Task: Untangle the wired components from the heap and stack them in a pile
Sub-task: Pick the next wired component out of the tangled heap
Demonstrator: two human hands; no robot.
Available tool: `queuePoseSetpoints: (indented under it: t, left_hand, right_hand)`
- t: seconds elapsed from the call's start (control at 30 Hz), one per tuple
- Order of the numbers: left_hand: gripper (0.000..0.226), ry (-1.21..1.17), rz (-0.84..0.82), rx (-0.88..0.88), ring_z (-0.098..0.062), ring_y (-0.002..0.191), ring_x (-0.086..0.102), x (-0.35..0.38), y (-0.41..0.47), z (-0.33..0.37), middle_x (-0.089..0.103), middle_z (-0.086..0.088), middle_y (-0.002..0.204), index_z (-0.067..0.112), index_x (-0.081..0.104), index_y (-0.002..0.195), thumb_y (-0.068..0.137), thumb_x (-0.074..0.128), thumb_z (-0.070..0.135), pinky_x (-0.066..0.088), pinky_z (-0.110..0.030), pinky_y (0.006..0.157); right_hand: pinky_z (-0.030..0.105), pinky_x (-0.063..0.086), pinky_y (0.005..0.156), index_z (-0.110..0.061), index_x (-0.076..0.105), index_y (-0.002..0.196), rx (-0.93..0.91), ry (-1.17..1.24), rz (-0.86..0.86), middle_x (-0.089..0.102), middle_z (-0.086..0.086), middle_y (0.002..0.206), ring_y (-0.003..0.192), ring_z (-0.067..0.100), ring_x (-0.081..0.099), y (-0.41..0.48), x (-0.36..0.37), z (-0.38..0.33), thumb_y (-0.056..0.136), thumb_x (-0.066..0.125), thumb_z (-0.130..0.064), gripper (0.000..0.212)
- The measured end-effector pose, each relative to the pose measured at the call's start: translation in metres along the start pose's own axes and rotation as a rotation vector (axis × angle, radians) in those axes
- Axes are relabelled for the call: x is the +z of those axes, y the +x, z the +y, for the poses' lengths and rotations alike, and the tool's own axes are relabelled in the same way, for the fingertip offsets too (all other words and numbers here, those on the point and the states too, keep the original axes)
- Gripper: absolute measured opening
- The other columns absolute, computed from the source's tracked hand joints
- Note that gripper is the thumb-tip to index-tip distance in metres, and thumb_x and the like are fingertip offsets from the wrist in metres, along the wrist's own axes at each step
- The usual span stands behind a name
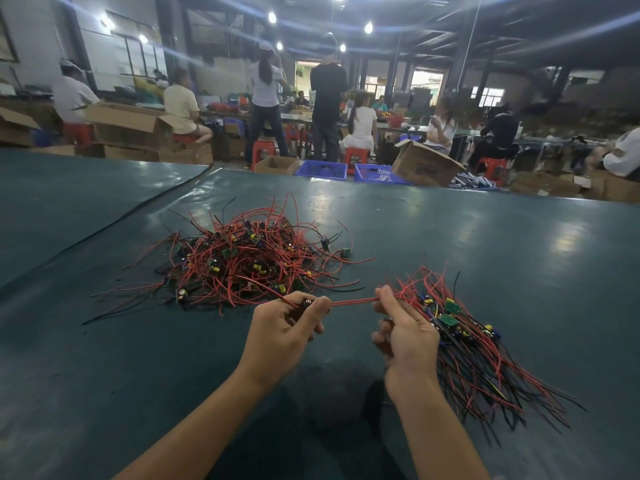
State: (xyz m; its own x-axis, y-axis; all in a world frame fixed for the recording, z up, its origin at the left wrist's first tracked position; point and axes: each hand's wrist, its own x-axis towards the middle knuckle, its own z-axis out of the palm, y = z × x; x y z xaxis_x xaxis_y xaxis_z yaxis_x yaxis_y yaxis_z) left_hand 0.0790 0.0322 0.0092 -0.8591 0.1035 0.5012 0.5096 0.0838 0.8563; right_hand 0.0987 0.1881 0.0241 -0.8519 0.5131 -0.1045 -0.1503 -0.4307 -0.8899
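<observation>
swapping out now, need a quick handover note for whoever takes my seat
Left hand grips one component; right hand pinches its red wires, stretched between the hands.
Tangled heap lies ahead on the table; sorted pile lies beside the right hand.
Done: some components are piled.
Left: add this one to the pile, then clear the large heap.

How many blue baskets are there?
2. Both sit side by side beyond the far edge of the table: the left basket by a small open box, the right basket by a big tipped box. More may be hidden behind it.
</observation>
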Motion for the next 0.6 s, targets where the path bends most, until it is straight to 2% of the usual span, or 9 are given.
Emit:
queuePoseSetpoints:
  t: [0.1,0.2,0.33,0.43,0.5,0.53,0.6]
  left_hand:
    - [0.033,0.001,-0.008,0.013,-0.012,0.051,0.058,0.001,-0.002,-0.002,0.065,0.0,0.059,0.013,0.07,0.076,0.083,0.061,0.045,0.048,-0.024,0.052]
    - [0.039,-0.032,0.01,0.003,-0.01,0.048,0.057,0.004,-0.005,-0.005,0.065,0.0,0.059,0.012,0.07,0.078,0.081,0.06,0.05,0.046,-0.02,0.051]
    - [0.039,-0.063,0.015,-0.049,-0.011,0.049,0.058,0.003,-0.004,-0.007,0.066,-0.002,0.061,0.016,0.07,0.08,0.081,0.059,0.053,0.046,-0.021,0.051]
    - [0.029,-0.034,-0.052,-0.055,-0.013,0.051,0.061,0.003,-0.005,-0.007,0.067,-0.002,0.064,0.026,0.07,0.076,0.085,0.059,0.052,0.047,-0.023,0.051]
    - [0.029,0.016,-0.082,-0.037,-0.012,0.052,0.062,0.002,-0.005,-0.007,0.067,0.0,0.064,0.027,0.07,0.076,0.086,0.058,0.051,0.048,-0.023,0.052]
    - [0.03,0.042,-0.093,-0.028,-0.011,0.053,0.063,0.001,-0.004,-0.007,0.068,0.0,0.064,0.025,0.07,0.077,0.086,0.058,0.051,0.048,-0.023,0.052]
    - [0.034,0.057,-0.108,-0.028,-0.013,0.054,0.063,0.001,-0.004,-0.008,0.068,-0.001,0.064,0.022,0.07,0.077,0.089,0.059,0.052,0.05,-0.024,0.054]
  right_hand:
    - [0.018,0.037,0.037,-0.015,0.075,0.067,0.001,0.06,0.076,0.067,-0.002,0.065,0.044,0.004,0.042,0.005,-0.005,-0.002,0.083,0.076,-0.021,0.018]
    - [0.018,0.037,0.038,-0.017,0.075,0.069,-0.028,0.017,0.054,0.065,-0.006,0.062,0.044,0.004,0.04,0.0,-0.001,0.001,0.085,0.073,-0.028,0.019]
    - [0.018,0.037,0.04,-0.016,0.075,0.067,-0.028,-0.175,-0.191,0.055,-0.006,0.052,0.042,0.004,0.04,-0.019,0.012,0.013,0.079,0.073,-0.039,0.026]
    - [0.028,0.051,0.056,-0.017,0.077,0.068,-0.057,-0.258,-0.32,0.066,0.007,0.061,0.058,0.014,0.06,-0.035,0.022,0.024,0.084,0.07,-0.034,0.024]
    - [0.036,0.056,0.07,-0.02,0.079,0.07,-0.052,-0.261,-0.281,0.073,0.008,0.07,0.071,0.02,0.067,-0.035,0.023,0.025,0.089,0.068,-0.028,0.023]
    - [0.036,0.055,0.07,-0.02,0.079,0.072,-0.04,-0.249,-0.248,0.072,0.004,0.068,0.071,0.019,0.067,-0.033,0.022,0.024,0.09,0.067,-0.026,0.022]
    - [0.028,0.047,0.056,-0.02,0.08,0.073,-0.008,-0.201,-0.161,0.061,-0.008,0.055,0.054,0.009,0.054,-0.025,0.017,0.02,0.089,0.068,-0.025,0.021]
